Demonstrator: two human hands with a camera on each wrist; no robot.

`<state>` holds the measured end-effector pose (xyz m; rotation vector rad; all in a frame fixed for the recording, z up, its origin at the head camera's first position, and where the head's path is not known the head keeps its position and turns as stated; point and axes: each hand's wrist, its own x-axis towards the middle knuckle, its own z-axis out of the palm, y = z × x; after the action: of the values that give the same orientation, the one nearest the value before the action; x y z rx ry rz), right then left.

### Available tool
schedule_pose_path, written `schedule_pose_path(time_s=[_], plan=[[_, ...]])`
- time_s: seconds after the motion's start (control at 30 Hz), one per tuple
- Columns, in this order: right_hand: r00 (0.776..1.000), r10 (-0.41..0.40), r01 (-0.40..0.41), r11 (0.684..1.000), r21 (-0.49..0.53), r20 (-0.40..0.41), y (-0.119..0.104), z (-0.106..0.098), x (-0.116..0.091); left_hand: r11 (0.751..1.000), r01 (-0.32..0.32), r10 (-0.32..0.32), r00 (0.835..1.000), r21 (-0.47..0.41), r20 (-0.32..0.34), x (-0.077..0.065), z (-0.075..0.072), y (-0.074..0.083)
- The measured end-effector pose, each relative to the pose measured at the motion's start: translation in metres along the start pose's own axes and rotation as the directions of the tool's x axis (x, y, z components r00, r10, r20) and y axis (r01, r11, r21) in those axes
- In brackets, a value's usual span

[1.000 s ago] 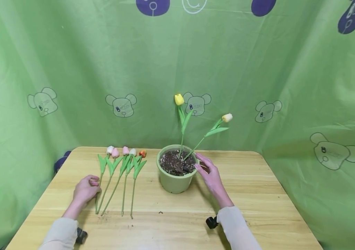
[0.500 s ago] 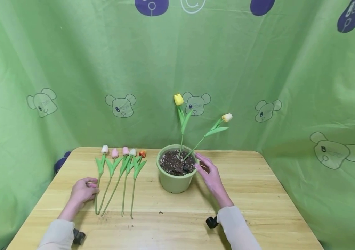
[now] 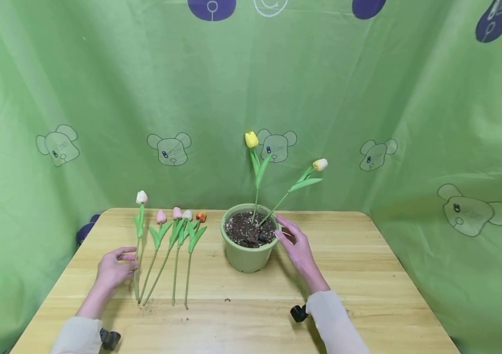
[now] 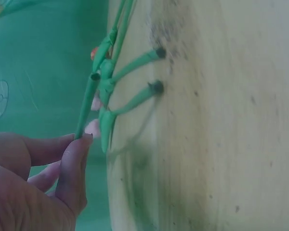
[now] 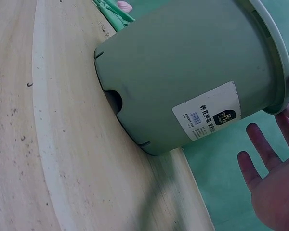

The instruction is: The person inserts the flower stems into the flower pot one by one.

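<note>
The left hand (image 3: 115, 268) has its grip pinched tight on the stem of a white-and-pink tulip (image 3: 139, 223) — held clear of the bench (image 3: 379, 295), left of four lying tulips (image 3: 193, 239). The right hand (image 3: 297, 248) keeps a loose, spread grip, touching the green pot (image 3: 250, 258) at its rim — two planted tulips (image 3: 258, 172) lean from its soil (image 3: 247, 236).

Smooth matt plastic pot (image 3: 248, 260), rough crumbly soil (image 3: 243, 231), wood-grained tabletop (image 3: 366, 275), creased cloth backdrop (image 3: 215, 73), smooth plastic-looking tulip stem (image 4: 86, 106)
</note>
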<state>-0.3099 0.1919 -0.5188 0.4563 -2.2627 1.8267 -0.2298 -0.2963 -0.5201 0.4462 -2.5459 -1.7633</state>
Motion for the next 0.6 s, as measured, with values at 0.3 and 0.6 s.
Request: schedule_pose_path(time_s=[0.3,0.6], plan=[[1.000,0.008,-0.008,1.000,0.001,0.000,0.001,-0.001,0.002,0.998,-0.038,0.037,0.999,-0.050,-0.010,-0.009,0.007,0.014],[1.000,0.008,-0.008,1.000,0.016,-0.003,0.003,-0.001,0.002,0.987,-0.133,0.132,0.991,-0.095,-0.018,-0.017,0.019,0.034]])
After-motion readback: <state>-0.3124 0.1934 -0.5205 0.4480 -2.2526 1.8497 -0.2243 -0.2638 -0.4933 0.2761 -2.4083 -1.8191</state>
